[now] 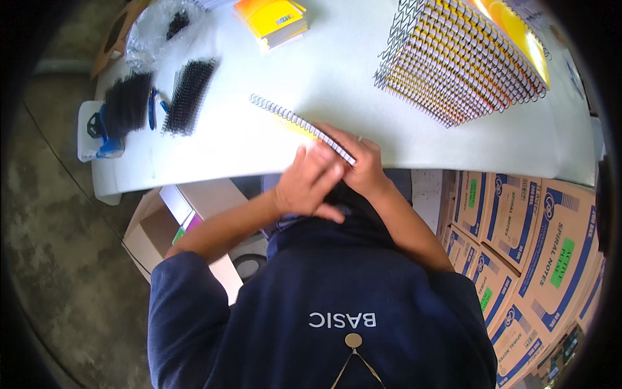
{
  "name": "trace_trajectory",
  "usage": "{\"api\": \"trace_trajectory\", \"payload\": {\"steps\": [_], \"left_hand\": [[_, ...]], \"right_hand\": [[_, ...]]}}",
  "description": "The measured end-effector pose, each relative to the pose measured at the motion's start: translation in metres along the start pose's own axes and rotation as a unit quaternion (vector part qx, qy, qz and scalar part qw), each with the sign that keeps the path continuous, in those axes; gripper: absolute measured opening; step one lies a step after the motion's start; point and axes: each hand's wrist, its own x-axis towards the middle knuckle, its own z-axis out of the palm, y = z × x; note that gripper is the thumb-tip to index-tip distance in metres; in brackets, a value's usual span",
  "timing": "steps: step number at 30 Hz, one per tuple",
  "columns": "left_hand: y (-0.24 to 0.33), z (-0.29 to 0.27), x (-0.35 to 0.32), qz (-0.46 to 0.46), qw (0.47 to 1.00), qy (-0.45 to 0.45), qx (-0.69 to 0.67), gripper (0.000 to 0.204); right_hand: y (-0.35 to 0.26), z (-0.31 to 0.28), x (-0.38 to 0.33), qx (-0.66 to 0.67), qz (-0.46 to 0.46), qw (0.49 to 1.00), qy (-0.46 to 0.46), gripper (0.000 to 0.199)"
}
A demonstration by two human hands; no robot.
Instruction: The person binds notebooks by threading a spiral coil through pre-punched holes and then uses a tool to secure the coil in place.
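A thin spiral notebook (335,148) with a yellow cover stands tilted at the table's near edge, its spine turned up. A dark wire coil (275,109) runs along that spine and sticks out past the far left end. My right hand (364,162) grips the notebook from its right side near the close end, fingers behind it. My left hand (311,178) lies against the near left side of the spine with its fingers spread and the thumb stretched out. Nothing is visibly held in it. The notebook's lower part is hidden by my hands.
Bound spiral notebooks (466,65) form a tall stack at right on the white table (240,149). Yellow booklets (275,23) lie at the back. Black coils (188,97), a blue tool (111,146) and a plastic bag (152,35) sit left. Cartons (512,220) are stacked below right; an open box (155,227) stands below left.
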Motion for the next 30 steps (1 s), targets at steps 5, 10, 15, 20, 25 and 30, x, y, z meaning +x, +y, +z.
{"api": "trace_trajectory", "payload": {"steps": [5,10,15,20,25,30], "left_hand": [[0.014,-0.054,0.087,-0.103,0.983,-0.035,0.149,0.044],[0.006,-0.083,0.115,-0.105,0.984,-0.133,0.063,0.031],[0.01,-0.083,0.127,-0.101,0.983,-0.109,0.104,0.029],[0.011,-0.093,0.136,-0.142,0.974,-0.171,0.051,0.025],[0.014,-0.086,0.132,-0.145,0.979,-0.129,0.058,0.018],[0.014,-0.097,0.146,-0.124,0.982,-0.127,0.065,0.019]], "right_hand": [[0.002,-0.005,0.0,0.069,0.114,0.99,-0.039,0.031],[0.007,-0.002,0.011,0.042,0.069,0.997,-0.014,0.019],[-0.007,-0.007,0.013,0.072,0.224,0.971,-0.039,0.02],[-0.008,-0.008,0.015,0.132,0.151,0.979,-0.037,0.019],[-0.002,-0.006,0.013,0.082,0.167,0.982,-0.044,0.016],[-0.026,-0.023,0.021,0.075,0.243,0.961,-0.104,0.013]]}}
